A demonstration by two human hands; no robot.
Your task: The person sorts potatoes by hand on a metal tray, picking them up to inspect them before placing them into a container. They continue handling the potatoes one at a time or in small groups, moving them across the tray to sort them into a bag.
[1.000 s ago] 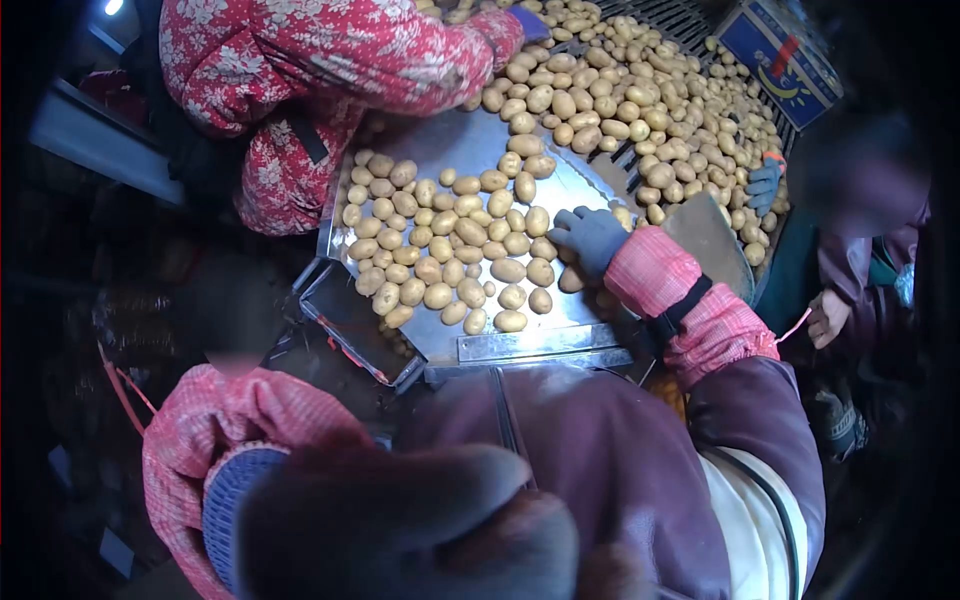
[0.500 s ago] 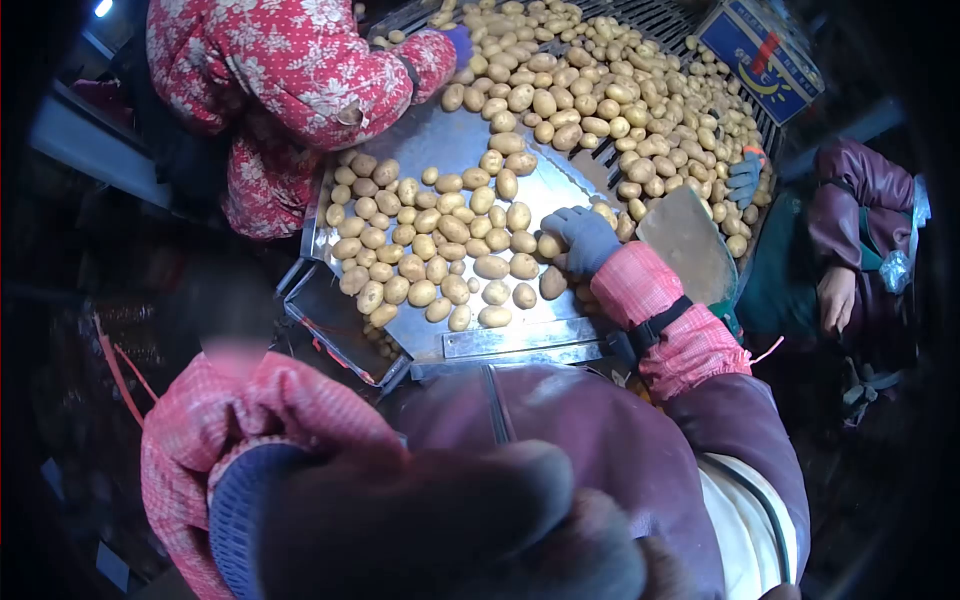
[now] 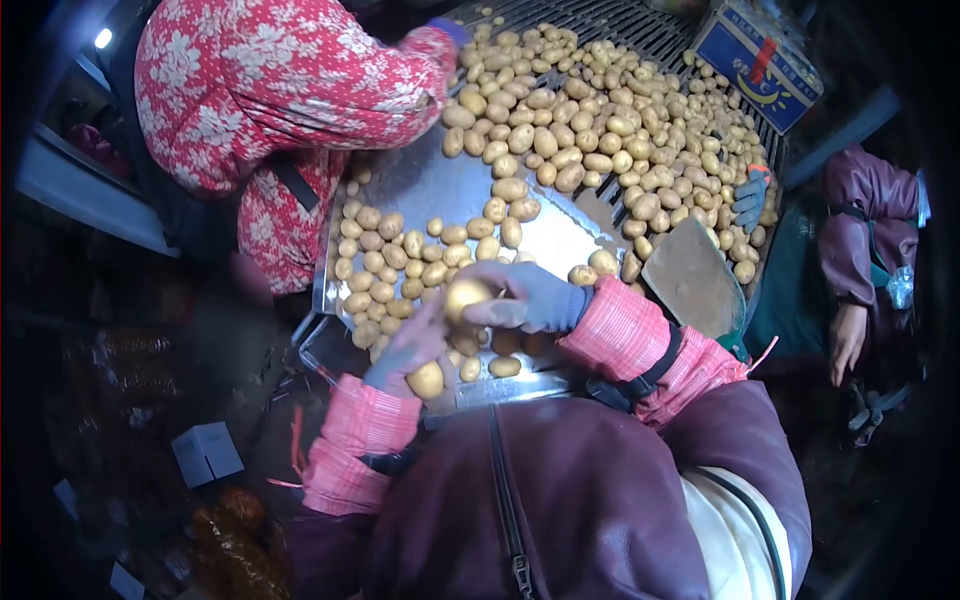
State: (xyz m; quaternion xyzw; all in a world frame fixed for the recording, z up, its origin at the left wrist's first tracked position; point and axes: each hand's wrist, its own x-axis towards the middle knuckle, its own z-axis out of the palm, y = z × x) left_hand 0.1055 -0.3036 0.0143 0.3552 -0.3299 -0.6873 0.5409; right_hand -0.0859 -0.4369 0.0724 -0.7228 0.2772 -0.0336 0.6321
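Note:
Both of my gloved hands meet over the near part of the metal table (image 3: 400,172). My right hand (image 3: 525,297) has its fingers round a potato (image 3: 467,297) that lies between the two hands. Just left of it, my left hand (image 3: 415,345) is curled, with another potato (image 3: 426,380) against its palm; its fingers touch the first potato's left side. Beneath and beside my hands lie loose potatoes (image 3: 380,262) on the metal. A larger heap of potatoes (image 3: 620,125) covers the slatted grate behind.
A person in a red floral jacket (image 3: 290,85) reaches over the table's far left. Another person's gloved hand (image 3: 750,200) touches the heap at right. A blue carton (image 3: 757,68), a flat scoop-like plate (image 3: 695,280) and a person's bare hand (image 3: 848,340) are also at right.
My left hand has come from close to the camera down to the table and now holds a potato. My right hand moved left with a potato. The floral-jacketed person's arm shifted.

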